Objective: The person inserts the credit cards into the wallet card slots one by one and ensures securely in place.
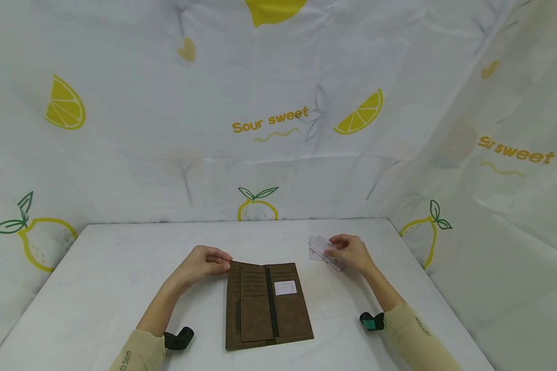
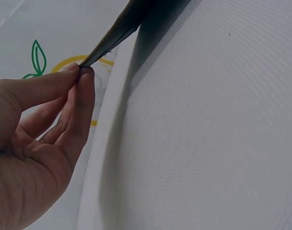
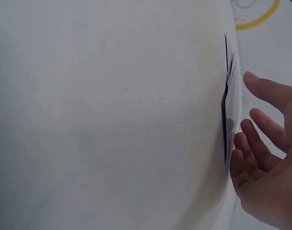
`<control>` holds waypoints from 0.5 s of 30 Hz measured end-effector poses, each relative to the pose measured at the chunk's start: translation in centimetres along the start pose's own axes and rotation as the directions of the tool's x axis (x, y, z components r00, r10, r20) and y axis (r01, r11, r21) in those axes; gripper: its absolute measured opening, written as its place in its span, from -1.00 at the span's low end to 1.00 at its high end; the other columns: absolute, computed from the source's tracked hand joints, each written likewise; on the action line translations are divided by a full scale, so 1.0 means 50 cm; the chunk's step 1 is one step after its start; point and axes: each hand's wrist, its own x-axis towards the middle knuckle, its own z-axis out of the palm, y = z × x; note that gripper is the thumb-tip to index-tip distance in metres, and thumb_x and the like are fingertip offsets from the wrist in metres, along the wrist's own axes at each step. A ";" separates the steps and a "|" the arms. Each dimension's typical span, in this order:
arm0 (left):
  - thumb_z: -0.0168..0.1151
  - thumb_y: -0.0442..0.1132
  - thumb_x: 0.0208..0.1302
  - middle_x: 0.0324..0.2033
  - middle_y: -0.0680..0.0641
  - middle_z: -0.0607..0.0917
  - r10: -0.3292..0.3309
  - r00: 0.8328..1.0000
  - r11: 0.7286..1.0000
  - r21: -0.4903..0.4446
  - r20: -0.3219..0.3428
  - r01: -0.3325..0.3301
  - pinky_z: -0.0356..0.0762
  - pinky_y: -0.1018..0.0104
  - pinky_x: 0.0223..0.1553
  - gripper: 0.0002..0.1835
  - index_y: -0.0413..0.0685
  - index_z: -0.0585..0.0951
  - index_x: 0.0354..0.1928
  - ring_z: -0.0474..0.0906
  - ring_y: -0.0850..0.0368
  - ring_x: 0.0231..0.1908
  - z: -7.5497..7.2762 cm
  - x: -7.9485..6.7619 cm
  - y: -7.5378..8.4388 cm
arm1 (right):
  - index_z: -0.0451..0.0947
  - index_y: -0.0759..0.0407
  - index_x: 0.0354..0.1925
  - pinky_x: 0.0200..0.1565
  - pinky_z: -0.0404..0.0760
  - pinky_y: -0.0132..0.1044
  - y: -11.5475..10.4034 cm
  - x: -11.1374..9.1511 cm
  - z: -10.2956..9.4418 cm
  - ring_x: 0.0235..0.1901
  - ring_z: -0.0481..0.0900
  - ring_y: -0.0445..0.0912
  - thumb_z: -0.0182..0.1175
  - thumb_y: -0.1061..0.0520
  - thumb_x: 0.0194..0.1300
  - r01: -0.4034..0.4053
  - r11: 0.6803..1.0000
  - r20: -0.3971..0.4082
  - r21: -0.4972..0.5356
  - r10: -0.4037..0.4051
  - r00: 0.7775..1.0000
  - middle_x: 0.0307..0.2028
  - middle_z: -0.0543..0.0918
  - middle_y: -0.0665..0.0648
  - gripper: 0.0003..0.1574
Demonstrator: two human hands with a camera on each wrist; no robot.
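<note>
Laid open on a white table (image 1: 111, 288), near the middle of the head view: a long brown wallet (image 1: 297, 314), with rows of slots across the upper part of both sides, an inner flap (image 1: 256, 317) on the left and a dark strip (image 1: 271, 293) running down beside it. Tucked into the right side, below the slots: a pale card (image 1: 285, 287).

At the wallet's upper left corner, the left hand (image 1: 204, 265), with thumb and fingertips pinched together on the thin edge, as seen up close from the left wrist. Well apart from it, beyond the wallet's upper right corner, the right hand (image 1: 351, 252), with fingers loosely bent and thumb spread away from them in the right wrist view. Just beside those fingers, a few pale, pinkish cards (image 1: 317, 245), overlapping in a loose fan and partly hidden by the hand in the head view. Contact between fingertips and cards: impossible to tell for certain.

On both arms, beige sleeves (image 1: 136, 353), with a black device (image 1: 179, 338) at the left cuff and a black-and-green one at the right. Behind the table, a white cloth backdrop (image 1: 158, 129) with lemon prints and the words "Sour sweet" in orange.
</note>
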 end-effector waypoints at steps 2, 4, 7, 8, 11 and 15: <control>0.43 -0.30 0.43 -0.20 -0.09 0.86 0.001 1.000 1.000 0.004 -0.001 -0.001 0.71 0.44 -0.12 -0.71 -0.34 0.75 0.08 0.76 0.22 -0.19 -0.001 0.000 0.000 | 0.71 0.36 0.14 -0.06 0.64 -0.30 0.003 0.003 0.003 0.02 0.70 0.12 0.59 0.05 0.28 -0.016 0.999 0.002 -0.031 0.016 1.000 0.08 0.78 0.35 -0.42; 0.44 -0.30 0.43 -0.20 -0.09 0.86 0.001 1.000 1.000 0.004 -0.002 -0.001 0.71 0.44 -0.12 -0.71 -0.34 0.74 0.08 0.76 0.22 -0.19 -0.001 0.000 0.000 | 0.71 0.35 0.16 -0.06 0.61 -0.30 0.006 0.005 0.006 0.02 0.67 0.11 0.61 0.02 0.26 -0.032 0.998 0.008 -0.055 0.032 0.999 0.10 0.78 0.34 -0.36; 0.44 -0.30 0.42 -0.21 -0.08 0.86 0.003 1.000 1.000 0.002 -0.002 -0.003 0.72 0.43 -0.12 -0.71 -0.34 0.75 0.07 0.76 0.22 -0.19 -0.001 0.001 -0.002 | 0.71 0.35 0.17 -0.09 0.58 -0.29 0.008 0.007 0.008 0.00 0.63 0.10 0.63 -0.01 0.23 -0.048 0.995 0.024 -0.089 0.051 0.998 0.10 0.77 0.33 -0.32; 0.44 -0.30 0.42 -0.21 -0.08 0.86 0.002 1.000 1.000 0.000 -0.003 -0.002 0.72 0.43 -0.11 -0.71 -0.34 0.74 0.07 0.76 0.22 -0.19 -0.001 0.001 -0.003 | 0.71 0.35 0.17 -0.09 0.57 -0.28 0.008 0.008 0.008 -0.01 0.62 0.10 0.63 -0.01 0.23 -0.048 0.994 0.032 -0.096 0.051 0.998 0.11 0.77 0.34 -0.32; 0.44 -0.30 0.43 -0.21 -0.07 0.86 0.001 1.000 1.000 -0.001 -0.004 -0.001 0.73 0.40 -0.10 -0.72 -0.33 0.75 0.07 0.76 0.21 -0.19 0.000 0.002 -0.003 | 0.71 0.35 0.17 -0.09 0.59 -0.25 0.010 0.010 0.008 -0.02 0.62 0.08 0.63 -0.02 0.23 -0.038 0.992 0.048 -0.118 0.044 0.998 0.11 0.77 0.34 -0.31; 0.45 -0.30 0.42 -0.20 -0.08 0.86 0.002 1.000 1.000 -0.002 -0.006 -0.002 0.74 0.38 -0.09 -0.72 -0.33 0.75 0.07 0.77 0.21 -0.19 0.000 0.001 -0.003 | 0.66 0.40 0.22 -0.06 0.62 -0.22 0.014 0.012 0.007 -0.03 0.65 0.08 0.63 -0.01 0.23 -0.026 0.990 0.060 -0.137 0.034 0.998 0.11 0.76 0.37 -0.25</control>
